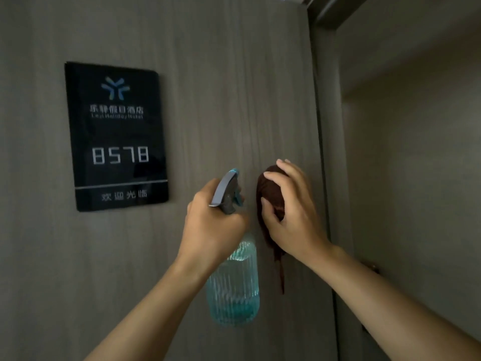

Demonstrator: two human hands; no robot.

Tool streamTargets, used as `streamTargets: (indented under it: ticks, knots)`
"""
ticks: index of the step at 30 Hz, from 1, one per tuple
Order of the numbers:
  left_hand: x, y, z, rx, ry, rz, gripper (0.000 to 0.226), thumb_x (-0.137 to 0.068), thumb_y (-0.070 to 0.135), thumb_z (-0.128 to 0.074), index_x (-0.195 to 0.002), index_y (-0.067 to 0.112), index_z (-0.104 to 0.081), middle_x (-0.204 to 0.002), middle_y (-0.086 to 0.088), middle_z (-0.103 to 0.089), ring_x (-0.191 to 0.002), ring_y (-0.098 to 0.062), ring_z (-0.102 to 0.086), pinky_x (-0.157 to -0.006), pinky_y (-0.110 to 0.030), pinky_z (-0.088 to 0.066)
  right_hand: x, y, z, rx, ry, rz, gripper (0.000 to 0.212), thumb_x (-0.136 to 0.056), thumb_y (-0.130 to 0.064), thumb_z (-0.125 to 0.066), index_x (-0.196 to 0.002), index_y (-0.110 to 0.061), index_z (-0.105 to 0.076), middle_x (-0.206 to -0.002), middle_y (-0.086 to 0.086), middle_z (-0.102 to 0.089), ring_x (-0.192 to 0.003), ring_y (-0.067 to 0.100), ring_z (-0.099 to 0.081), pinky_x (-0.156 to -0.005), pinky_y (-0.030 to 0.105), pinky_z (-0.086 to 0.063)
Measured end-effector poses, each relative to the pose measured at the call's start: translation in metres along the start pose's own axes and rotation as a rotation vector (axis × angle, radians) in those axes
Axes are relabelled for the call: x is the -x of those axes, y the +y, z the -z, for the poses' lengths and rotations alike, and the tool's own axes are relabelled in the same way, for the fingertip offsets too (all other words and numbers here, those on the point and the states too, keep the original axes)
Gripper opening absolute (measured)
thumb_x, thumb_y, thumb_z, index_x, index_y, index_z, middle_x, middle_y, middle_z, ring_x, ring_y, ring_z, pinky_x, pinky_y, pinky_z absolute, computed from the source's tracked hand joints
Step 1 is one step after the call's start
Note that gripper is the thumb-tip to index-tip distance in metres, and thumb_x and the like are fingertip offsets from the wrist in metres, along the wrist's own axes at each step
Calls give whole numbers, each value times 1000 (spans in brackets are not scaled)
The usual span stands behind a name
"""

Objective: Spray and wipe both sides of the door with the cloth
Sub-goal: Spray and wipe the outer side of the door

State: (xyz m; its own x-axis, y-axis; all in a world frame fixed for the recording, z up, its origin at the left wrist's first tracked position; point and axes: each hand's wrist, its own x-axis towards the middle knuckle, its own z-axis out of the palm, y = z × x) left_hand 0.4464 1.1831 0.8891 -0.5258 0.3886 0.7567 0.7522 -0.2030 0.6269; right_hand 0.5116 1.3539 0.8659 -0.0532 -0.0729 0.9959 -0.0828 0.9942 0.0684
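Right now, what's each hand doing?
Left hand: grips the spray bottle by its neck.
Right hand: holds the brown cloth against the door.

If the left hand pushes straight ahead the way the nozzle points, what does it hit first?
Most likely the door itself. The left hand grips the spray bottle, whose nozzle aims at bare door panel between the sign and the cloth under the right hand. The nozzle would touch first, though the gap is hard to judge.

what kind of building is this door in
Most likely a hotel. The black plaque on the wood-grain door shows a logo, a hotel name and room number 8578, and the opening beside it looks like a guest-room entrance.
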Motion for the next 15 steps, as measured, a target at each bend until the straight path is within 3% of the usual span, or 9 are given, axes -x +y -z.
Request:
streamTargets:
  ticks: [3,9,15]
  knots:
    - [30,-19,6,-38,25,35,35,-74,-7,-68,-94,21,-67,-85,-3,-71,-53,-17,-50,-50,-35,-44,35,-4,-5,-43,-41,17,42,-95,-7,-68,-134,-1,-56,-150,24,-44,-149,39,-35,-124,46,-31]
    - [90,-53,16,-124,71,96,40,-71,-9,-67,-93,24,-67,-79,-1,-68,-52,-23,-50,-48,-37,-43,96,-17,-15,-109,-109,44,39,-94,-6,-67,-131,5,-58,-149,30,-44,-148,44,-35,-124,48,-30]
    - [146,-83,21,-174,126,197,42,-71,-12,-66,-94,23,-68,-69,5,-59,-52,-16,-47,-51,-33,-41,147,-31,-20,-206,-152,93,44,-91,2,-68,-132,-1,-54,-145,34,-44,-145,50,-36,-122,54,-31]
